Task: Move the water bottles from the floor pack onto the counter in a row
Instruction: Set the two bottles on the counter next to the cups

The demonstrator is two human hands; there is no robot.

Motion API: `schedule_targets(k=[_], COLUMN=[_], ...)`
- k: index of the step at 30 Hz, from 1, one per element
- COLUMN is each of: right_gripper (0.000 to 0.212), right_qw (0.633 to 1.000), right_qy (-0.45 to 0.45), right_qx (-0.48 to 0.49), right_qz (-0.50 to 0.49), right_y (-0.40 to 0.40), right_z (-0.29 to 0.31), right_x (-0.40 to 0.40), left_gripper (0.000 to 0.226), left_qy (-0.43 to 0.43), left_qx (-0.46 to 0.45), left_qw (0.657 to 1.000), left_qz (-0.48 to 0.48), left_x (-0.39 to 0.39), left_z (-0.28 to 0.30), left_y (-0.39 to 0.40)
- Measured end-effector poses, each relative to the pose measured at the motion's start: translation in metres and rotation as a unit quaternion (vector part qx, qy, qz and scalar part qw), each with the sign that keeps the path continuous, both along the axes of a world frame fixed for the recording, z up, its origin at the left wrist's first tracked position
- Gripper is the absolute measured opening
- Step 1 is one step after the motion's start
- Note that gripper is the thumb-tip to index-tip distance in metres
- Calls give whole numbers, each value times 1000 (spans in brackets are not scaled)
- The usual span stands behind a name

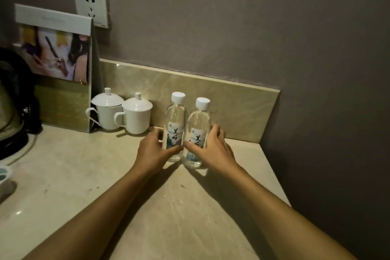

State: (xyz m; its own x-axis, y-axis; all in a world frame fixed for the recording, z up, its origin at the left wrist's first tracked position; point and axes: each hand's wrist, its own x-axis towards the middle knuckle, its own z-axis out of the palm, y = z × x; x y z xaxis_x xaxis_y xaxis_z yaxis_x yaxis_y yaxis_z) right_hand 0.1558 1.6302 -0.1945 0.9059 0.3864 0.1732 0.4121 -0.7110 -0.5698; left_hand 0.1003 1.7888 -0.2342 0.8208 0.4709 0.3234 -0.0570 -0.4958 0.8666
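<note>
Two clear water bottles with white caps and printed labels stand upright side by side on the beige stone counter point(88, 175), near the back splash. My left hand point(155, 150) is wrapped around the lower part of the left bottle point(175, 120). My right hand point(213, 150) grips the lower part of the right bottle point(198, 126). The bottles almost touch each other. The floor pack is out of view.
Two white lidded cups point(135, 114) stand just left of the bottles. A standing card display point(61, 65) leans by the wall socket point(91, 6). A dark kettle point(12, 99) is at the far left. The counter's right edge point(274, 173) meets a dark wall.
</note>
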Motion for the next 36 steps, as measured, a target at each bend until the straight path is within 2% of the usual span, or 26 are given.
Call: schedule_targets(k=[3,9,12,18,22,27,36], right_gripper=[78,67,62,64,66,65,65], right_qw=[999,999,998,998,998,998,997], right_qy=[41,15,11,15,17,14,19], right_qx=[-2,41,47,31,23,11,-3], right_qz=[4,-26,-32,-49,-54,-62,-69], right_y=[2,22,31,49,57,65,72], right_z=[-15,-24,-27,-26,-25,-25,-21], right_x=[-3,7,15,32,39,48,52], left_gripper=[48,52,55,47,54,46,42], left_qy=[8,32,28,20,31,54,81], left_qx=[23,96,103,107,131,176,148], left_qw=[1000,993,988,985,978,960,957], left_qz=[7,61,111,137,159,209,236], left_x=[2,6,12,31,42,43,45], left_z=[0,2,1,-5,-9,-6,1], left_y=[1,4,5,13,19,15,10])
